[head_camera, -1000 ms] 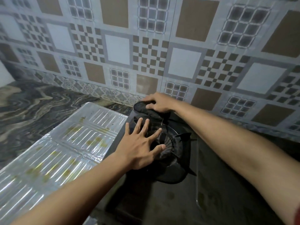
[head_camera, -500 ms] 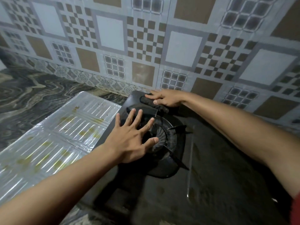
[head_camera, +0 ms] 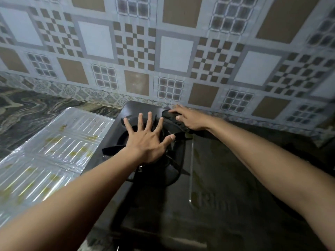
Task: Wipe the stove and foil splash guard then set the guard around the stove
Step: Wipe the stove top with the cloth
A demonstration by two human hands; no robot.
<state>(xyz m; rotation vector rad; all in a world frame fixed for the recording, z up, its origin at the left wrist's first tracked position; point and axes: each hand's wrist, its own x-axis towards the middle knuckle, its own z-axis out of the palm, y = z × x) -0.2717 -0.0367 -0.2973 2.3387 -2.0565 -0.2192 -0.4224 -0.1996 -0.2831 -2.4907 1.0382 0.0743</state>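
Two hands work on the stove (head_camera: pixel 208 178), which sits on the counter (head_camera: pixel 32 113) against the tiled wall (head_camera: pixel 174 51). Left hand (head_camera: pixel 146 140): fingers spread wide, palm pressed flat on the pan support (head_camera: pixel 174 171) over the burner, gripping nothing. Right hand (head_camera: pixel 190 118): fingers curled down on a dark cloth (head_camera: pixel 169 114), pressing it to the rear edge of the stove top near the wall. Foil splash guard (head_camera: pixel 54 147): lying flat on the counter just beside the stove's left side, yellowish stains visible on its ribbed panels, not yet set in place.

Probable step: wiping the stove top. Hazards:
- The pan support may shift or tip if the bracing palm slides, since its prongs give uneven contact.
- The cloth may snag on a prong when drawn forward.
- The left forearm passes over the guard's edge; downward pressure could crease the thin foil.
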